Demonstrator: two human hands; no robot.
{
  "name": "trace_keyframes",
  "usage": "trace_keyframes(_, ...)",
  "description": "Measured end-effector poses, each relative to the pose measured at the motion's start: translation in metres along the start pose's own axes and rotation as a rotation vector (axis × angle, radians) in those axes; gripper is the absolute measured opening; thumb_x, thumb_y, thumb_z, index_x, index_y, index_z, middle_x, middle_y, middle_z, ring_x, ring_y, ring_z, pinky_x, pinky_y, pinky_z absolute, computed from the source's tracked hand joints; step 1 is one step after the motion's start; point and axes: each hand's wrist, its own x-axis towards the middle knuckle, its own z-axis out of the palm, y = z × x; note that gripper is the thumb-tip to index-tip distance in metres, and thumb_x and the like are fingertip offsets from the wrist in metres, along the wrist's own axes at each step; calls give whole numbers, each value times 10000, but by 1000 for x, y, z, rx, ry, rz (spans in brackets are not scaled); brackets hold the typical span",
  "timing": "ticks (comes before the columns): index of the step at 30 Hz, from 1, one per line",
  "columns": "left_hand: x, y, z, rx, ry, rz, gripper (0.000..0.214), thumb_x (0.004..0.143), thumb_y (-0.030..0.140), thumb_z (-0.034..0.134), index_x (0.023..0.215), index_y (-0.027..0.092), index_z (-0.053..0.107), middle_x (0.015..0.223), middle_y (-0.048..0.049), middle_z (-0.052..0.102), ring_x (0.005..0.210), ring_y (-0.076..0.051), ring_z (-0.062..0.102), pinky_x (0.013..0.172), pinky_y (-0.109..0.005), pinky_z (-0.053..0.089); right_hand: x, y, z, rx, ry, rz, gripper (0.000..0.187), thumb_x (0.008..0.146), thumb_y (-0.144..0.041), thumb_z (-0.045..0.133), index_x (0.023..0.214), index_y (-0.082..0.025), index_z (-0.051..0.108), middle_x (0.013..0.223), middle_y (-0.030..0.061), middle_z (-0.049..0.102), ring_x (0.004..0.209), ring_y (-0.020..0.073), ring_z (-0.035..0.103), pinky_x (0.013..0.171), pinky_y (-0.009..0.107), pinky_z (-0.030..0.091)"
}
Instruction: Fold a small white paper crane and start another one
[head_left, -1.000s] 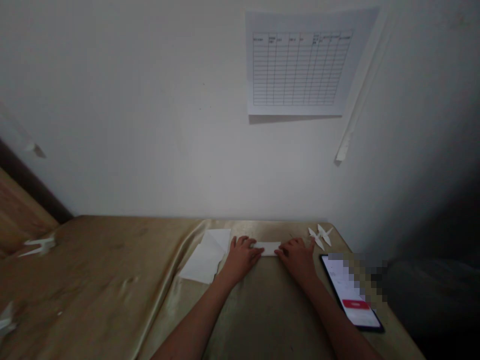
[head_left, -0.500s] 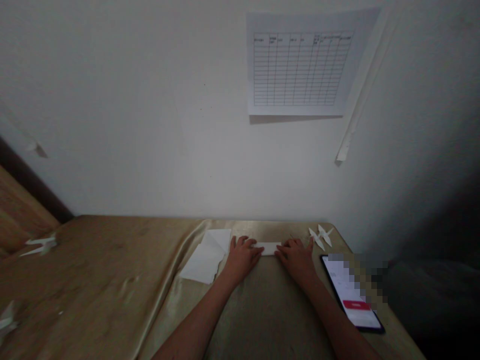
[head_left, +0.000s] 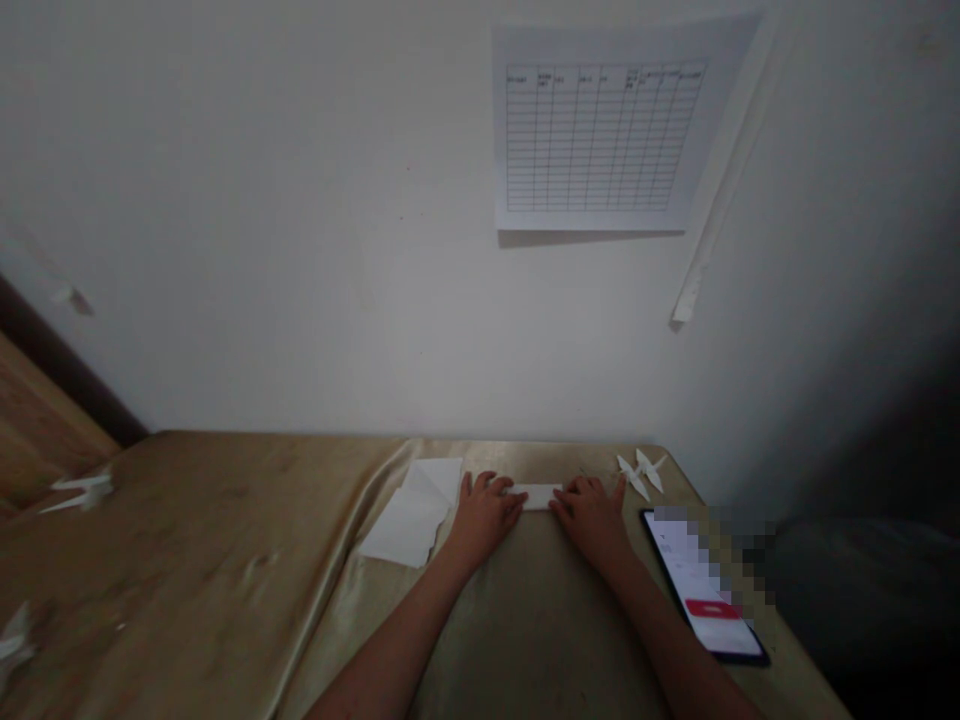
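A white piece of folded paper (head_left: 540,497), narrow and rectangular, lies flat on the cloth-covered table between my hands. My left hand (head_left: 484,515) has its thumb and curled fingers closed on the left end of it. At the right end, the thumb and fingers of my right hand (head_left: 595,518) press on it in the same way. Both ends of the paper are partly hidden under my fingers. Left of my left hand lies a small pile of white paper sheets (head_left: 405,525). Two folded paper cranes (head_left: 649,472) rest just beyond my right hand.
A phone (head_left: 727,640) with a lit screen lies near the table's right edge. More folded white paper shapes sit at the far left (head_left: 94,490) and lower left (head_left: 15,640). Behind the table (head_left: 202,550) rises a wall with a printed table sheet (head_left: 600,140).
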Motion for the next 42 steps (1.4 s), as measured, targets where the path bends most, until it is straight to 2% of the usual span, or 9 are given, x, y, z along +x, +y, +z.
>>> trace_keyframes(12, 1, 4, -5, -13, -10, -10, 251, 947, 370, 539, 1124, 410, 711, 1259, -1, 661, 1280, -318, 439, 1112, -650, 203, 0, -2, 0, 27, -8, 21, 291, 957, -372, 458, 1084, -301, 711, 1119, 70, 671, 1140, 273, 522, 1092, 717, -77)
trace_keyframes(21, 2, 2, -1, -16, -1, -10, 245, 940, 367, 547, 1109, 406, 720, 1220, -11, 677, 1265, -311, 454, 1123, -640, 179, 1, -3, -1, 29, -6, 31, 281, 955, -368, 458, 1035, -310, 721, 1104, 56, 673, 1142, 277, 527, 1085, 721, -73)
trace_keyframes(25, 3, 2, 0, -39, 8, -29, 230, 932, 375, 563, 1091, 398, 728, 1204, -7, 681, 1245, -292, 469, 1122, -606, 202, 1, -3, -1, 44, -8, 36, 267, 950, -363, 478, 1000, -311, 735, 1070, 45, 677, 1121, 263, 536, 1085, 720, -80)
trace_keyframes(32, 7, 8, 4, -98, 47, -123, 279, 954, 428, 516, 967, 308, 767, 1188, -11, 667, 1136, -231, 521, 1055, -458, 340, 1, -3, -1, 60, -1, 40, 257, 938, -357, 494, 990, -301, 739, 1060, 48, 678, 1116, 260, 544, 1093, 713, -90)
trace_keyframes(36, 9, 11, 5, -87, 62, -139, 257, 935, 415, 543, 929, 294, 769, 1162, -13, 670, 1118, -234, 520, 1027, -440, 356, 1, -4, -1, 64, 1, 50, 247, 929, -350, 497, 1007, -296, 725, 1078, 45, 676, 1136, 258, 542, 1095, 711, -85)
trace_keyframes(42, 7, 15, 2, -70, 44, -157, 198, 903, 386, 589, 971, 316, 761, 1168, -14, 667, 1133, -247, 511, 1044, -460, 332, 2, -3, 1, 67, -8, 76, 236, 916, -349, 508, 1014, -298, 716, 1105, 51, 668, 1152, 268, 526, 1100, 710, -36)
